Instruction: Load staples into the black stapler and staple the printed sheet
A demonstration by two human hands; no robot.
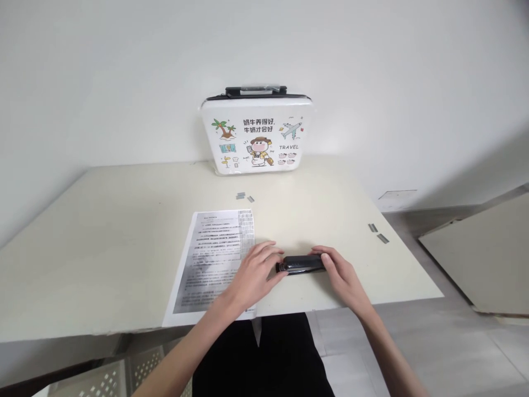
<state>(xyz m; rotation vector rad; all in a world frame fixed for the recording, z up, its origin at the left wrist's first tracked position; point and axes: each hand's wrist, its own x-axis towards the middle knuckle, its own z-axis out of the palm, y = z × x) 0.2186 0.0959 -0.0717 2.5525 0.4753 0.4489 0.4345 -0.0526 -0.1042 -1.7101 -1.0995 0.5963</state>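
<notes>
Stapler (pixel 303 263) in black, lying lengthwise near the front edge of the pale tabletop (pixel 124 231), just to the right of a printed sheet (pixel 209 264), has a hand at each end. At its right end, the right hand (pixel 342 275) grips with the thumb pressed to the body and the fingers bent round the far side. The left hand (pixel 257 270) has its fingers close together and lightly curled, the thumb apart on the near side, so that the left end sits between them; I cannot tell whether they pinch it or merely touch. As far as this view shows, the work is at the handling stage: the stapler is in hand, its top lying down along its base (whether fully latched is too small to make out). The sheet lies flat and apart from the stapler, with no staple that I can see in it. Short grey strips, probably staples, lie loose and untouched: some behind the sheet (pixel 241 196), two more near the right edge (pixel 383 238). Whether any are loaded is hidden, so what remains cannot be judged further.
</notes>
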